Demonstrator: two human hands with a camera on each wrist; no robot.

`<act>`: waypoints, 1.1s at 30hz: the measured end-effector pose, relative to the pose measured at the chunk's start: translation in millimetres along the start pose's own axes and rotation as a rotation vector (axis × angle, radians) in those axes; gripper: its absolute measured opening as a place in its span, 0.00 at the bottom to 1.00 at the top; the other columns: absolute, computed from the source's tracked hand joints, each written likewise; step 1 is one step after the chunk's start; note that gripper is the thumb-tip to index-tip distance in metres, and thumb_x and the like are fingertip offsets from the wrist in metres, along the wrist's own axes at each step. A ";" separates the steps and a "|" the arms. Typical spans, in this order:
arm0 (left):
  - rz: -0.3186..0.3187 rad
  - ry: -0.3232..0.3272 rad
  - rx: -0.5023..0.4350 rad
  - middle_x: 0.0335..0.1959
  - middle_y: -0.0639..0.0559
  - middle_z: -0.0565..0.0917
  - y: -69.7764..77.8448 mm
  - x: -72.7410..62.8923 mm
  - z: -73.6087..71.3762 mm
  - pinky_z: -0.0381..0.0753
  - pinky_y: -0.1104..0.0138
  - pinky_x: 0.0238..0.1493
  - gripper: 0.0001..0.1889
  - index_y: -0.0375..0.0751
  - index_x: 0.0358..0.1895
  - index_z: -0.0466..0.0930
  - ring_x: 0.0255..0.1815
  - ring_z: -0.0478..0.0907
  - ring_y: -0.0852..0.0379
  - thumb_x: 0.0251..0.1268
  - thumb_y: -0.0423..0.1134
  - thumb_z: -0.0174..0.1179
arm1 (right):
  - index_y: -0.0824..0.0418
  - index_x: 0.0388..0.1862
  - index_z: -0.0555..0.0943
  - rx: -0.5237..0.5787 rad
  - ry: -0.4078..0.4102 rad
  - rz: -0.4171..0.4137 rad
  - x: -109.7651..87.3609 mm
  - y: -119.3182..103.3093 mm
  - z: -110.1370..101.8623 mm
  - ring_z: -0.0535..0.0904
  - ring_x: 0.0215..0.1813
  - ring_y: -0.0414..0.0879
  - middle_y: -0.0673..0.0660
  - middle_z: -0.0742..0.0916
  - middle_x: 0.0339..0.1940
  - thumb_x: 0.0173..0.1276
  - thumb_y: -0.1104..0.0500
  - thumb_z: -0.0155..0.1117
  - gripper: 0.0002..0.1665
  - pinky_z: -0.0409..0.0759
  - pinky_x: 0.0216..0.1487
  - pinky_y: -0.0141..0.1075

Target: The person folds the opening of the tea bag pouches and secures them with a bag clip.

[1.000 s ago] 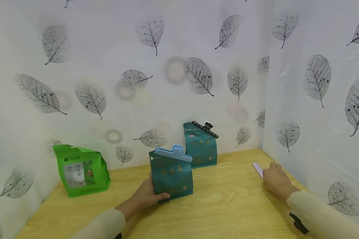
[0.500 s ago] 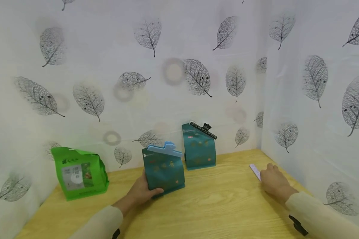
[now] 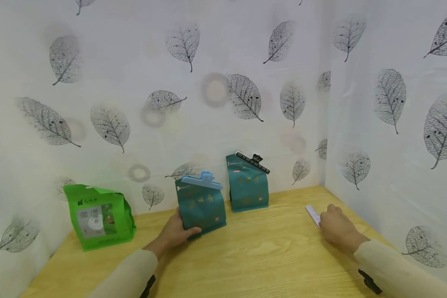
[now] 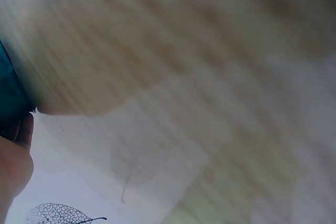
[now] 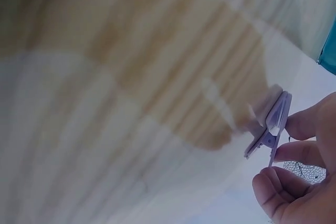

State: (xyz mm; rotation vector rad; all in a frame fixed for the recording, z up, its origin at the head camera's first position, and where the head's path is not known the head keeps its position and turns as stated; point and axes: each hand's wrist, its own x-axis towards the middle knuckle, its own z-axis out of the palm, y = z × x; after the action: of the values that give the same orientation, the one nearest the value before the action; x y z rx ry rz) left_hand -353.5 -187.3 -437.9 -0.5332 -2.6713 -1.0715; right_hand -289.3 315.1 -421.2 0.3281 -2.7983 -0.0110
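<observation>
In the head view, my left hand [image 3: 173,231] grips the lower left side of a teal tea bag [image 3: 201,211], thumb on its front. A light blue sealing clip [image 3: 205,181] lies across that bag's top. Only a corner of the teal bag [image 4: 11,90] shows in the left wrist view, beside my fingers. At the right of the table, my right hand [image 3: 339,227] holds a pale purple sealing clip [image 3: 313,216] low over the wood. The right wrist view shows this purple clip [image 5: 273,124] side-on between thumb and fingers, with its spring visible.
A second teal bag [image 3: 248,188] with a black piano-key clip [image 3: 252,162] stands against the back curtain. At the left stands a bright green bag [image 3: 100,219], its top without a clip. Leaf-print curtains [image 3: 216,136] border the wooden table [image 3: 268,256].
The teal bag in my left hand has moved left and farther back on the table. My right hand has shifted slightly left with the purple clip.
</observation>
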 end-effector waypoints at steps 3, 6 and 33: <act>-0.009 0.001 0.002 0.63 0.31 0.76 -2.2 5.6 -0.1 0.72 0.42 0.65 0.54 0.31 0.74 0.52 0.64 0.75 0.34 0.52 0.51 0.76 | 0.70 0.25 0.79 0.004 -0.002 0.002 2.4 -2.6 0.6 0.68 0.30 0.53 0.61 0.73 0.27 0.65 0.65 0.63 0.11 0.77 0.37 0.49; -0.021 -0.006 0.013 0.64 0.30 0.75 -5.8 9.1 -0.6 0.71 0.42 0.66 0.53 0.29 0.74 0.52 0.65 0.74 0.33 0.53 0.51 0.76 | 0.70 0.24 0.79 0.006 -0.008 -0.008 4.9 -6.9 2.2 0.68 0.30 0.52 0.61 0.73 0.26 0.65 0.65 0.64 0.11 0.77 0.36 0.48; -0.185 -0.041 0.360 0.63 0.29 0.76 4.4 41.4 2.7 0.73 0.39 0.60 0.40 0.22 0.70 0.60 0.63 0.75 0.32 0.72 0.55 0.57 | 0.67 0.24 0.80 0.129 -0.045 -0.016 19.0 -20.5 5.2 0.66 0.30 0.52 0.60 0.72 0.27 0.65 0.64 0.61 0.10 0.72 0.30 0.44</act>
State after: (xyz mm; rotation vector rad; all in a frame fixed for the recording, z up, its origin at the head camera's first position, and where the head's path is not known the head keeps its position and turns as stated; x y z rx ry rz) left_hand -389.6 -172.1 -423.5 -0.2454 -2.8998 -0.5981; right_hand -303.8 290.7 -421.1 0.3853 -2.8474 0.1606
